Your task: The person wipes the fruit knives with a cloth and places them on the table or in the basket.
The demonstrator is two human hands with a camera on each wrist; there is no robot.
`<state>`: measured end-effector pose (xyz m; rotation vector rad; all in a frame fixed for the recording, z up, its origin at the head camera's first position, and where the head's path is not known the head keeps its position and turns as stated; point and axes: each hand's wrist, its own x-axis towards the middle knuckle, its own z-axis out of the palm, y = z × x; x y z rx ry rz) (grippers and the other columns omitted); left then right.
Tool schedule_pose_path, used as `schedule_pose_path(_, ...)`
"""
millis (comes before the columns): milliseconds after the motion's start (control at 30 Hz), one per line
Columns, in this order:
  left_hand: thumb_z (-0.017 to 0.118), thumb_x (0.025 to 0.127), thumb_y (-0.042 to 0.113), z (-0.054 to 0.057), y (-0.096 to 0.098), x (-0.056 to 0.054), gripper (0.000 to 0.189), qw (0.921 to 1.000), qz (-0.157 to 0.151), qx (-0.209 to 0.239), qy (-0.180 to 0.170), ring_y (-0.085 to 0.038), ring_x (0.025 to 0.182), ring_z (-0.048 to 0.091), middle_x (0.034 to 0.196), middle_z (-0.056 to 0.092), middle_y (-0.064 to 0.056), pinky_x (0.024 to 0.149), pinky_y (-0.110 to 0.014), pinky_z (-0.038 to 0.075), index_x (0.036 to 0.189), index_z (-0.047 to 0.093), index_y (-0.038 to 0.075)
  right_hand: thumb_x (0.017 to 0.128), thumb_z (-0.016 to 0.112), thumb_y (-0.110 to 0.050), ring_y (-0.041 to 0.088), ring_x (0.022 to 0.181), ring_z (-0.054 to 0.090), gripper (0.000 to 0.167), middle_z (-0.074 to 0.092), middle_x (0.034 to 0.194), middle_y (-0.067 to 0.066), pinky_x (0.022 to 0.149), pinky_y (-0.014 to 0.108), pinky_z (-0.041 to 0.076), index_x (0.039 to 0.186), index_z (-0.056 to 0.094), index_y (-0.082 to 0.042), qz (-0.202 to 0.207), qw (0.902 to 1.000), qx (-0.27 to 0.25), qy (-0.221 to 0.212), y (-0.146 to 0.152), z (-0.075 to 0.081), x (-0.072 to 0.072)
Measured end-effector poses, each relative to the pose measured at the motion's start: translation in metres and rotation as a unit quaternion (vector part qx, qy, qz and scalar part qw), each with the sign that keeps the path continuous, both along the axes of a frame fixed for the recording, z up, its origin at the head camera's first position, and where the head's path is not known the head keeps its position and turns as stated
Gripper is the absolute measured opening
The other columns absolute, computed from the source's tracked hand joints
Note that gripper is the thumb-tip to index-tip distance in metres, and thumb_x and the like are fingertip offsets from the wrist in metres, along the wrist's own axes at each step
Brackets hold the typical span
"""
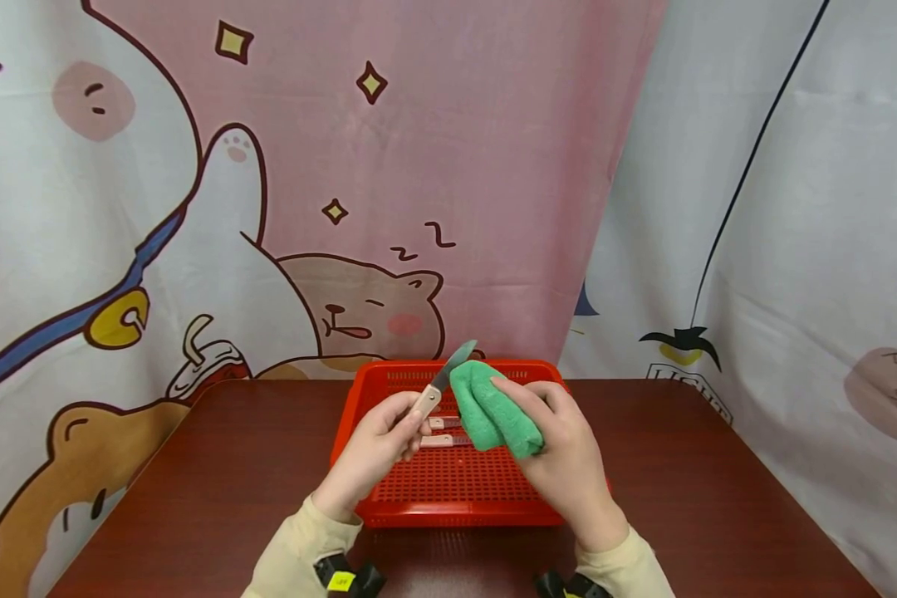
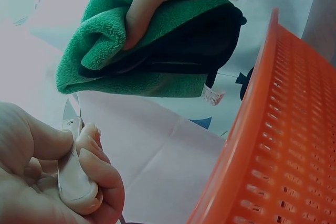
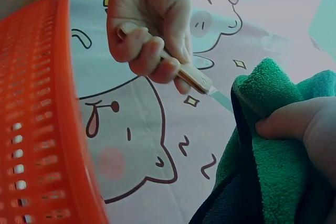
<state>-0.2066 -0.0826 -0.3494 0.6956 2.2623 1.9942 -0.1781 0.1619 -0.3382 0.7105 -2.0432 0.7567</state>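
Observation:
My left hand grips a knife by its pale handle, with the blade pointing up and away to the right. A folded green cloth is held in my right hand, the fingers bent over it. In the right wrist view, the blade runs up to the cloth's edge and its far end is hidden there. The left wrist view shows the cloth's dark underside and a small white tag. Both hands are above a red plastic basket.
Inside the basket lie two more pale-handled knives, partly hidden by the hands and cloth. The basket stands on a dark brown table. Behind the table hangs a curtain printed with cartoon animals.

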Motion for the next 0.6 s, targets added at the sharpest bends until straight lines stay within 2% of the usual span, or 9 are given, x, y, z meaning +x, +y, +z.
schedule_pose_path(267,0.048,0.105,0.012,-0.001,0.001,-0.001,0.024,0.9997,-0.014,0.015,-0.012,-0.013,0.066,0.049,0.089,0.056,-0.017,0.059,-0.023,0.044,0.119,0.056,-0.005,0.065,0.079,0.013,0.022,0.093,0.059,0.077,0.058,0.105,0.006,0.072,0.04,0.051,0.131,0.064,-0.022,0.02,0.9996,0.022,0.0,-0.011,-0.004,0.003)
schedule_pose_path(600,0.048,0.105,0.015,0.001,0.004,0.003,0.02,0.9997,-0.019,0.012,-0.006,-0.017,0.068,0.048,0.084,0.052,-0.016,0.06,-0.025,0.043,0.113,0.057,-0.002,0.068,0.078,0.011,0.022,0.09,0.058,0.074,0.058,0.104,0.006,0.072,0.037,0.051,0.132,0.063,-0.022,0.04,0.9985,0.037,-0.002,-0.021,-0.007,0.005)
